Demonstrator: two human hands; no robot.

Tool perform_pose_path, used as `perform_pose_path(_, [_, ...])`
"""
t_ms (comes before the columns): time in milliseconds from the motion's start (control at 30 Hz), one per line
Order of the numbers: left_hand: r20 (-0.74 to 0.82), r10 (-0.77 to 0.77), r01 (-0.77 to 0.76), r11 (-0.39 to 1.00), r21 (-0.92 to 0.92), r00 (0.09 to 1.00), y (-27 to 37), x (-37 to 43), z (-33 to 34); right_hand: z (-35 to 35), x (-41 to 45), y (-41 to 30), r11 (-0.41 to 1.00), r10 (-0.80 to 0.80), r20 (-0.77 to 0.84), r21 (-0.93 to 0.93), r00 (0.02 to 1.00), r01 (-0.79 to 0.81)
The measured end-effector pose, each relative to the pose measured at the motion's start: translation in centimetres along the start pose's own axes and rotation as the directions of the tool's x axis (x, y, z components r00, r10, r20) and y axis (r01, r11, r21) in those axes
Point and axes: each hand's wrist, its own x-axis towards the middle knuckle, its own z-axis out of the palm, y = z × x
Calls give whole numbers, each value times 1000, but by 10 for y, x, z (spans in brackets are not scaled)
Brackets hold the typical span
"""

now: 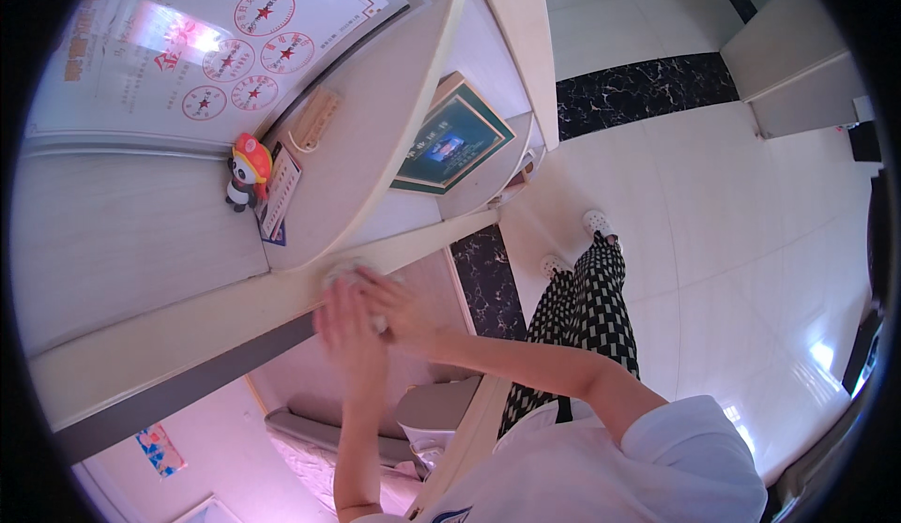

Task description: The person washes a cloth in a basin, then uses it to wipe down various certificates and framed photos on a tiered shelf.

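Both hands are together on the cream door-frame trim (211, 305), blurred by motion. A whitish cloth (345, 270) shows at the fingertips and again between the hands, bunched against the trim's edge. My left hand (345, 315) lies along the cloth with fingers stretched upward. From the right, my right hand (402, 303) reaches across and presses the cloth beside the left one. How much of the cloth sits under the palms is hidden. Just above the hands is the curved edge of a pale corner shelf (352, 164).
On the shelf stand a panda figurine (246, 171), printed cards (280, 192), a small wooden object (314, 118) and a framed certificate (211, 51). A green-framed plaque (454, 143) sits lower. Beyond the doorway are a grey stool-like seat (438, 407) and a bed (317, 460).
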Motion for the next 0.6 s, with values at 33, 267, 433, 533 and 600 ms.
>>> perform_pose_path(33, [-46,-26,28,999,42,999,-6,-1,-26,1,11,-18,997,-81,4,1,997,81])
perform_pose_path(267, [-91,-166,187,926,328,982,-28,14,-127,16,67,-87,941,-338,-52,2,940,339])
perform_pose_path(433, [-63,-216,224,916,332,974,-29,11,-96,30,58,-58,947,-321,-23,8,947,321])
perform_pose_path(533, [26,-212,196,936,291,977,-23,3,-69,31,41,-30,960,-280,47,36,959,279])
perform_pose_path(600, [67,-145,127,966,226,987,-19,1,-48,30,27,-8,968,-252,59,17,966,252])
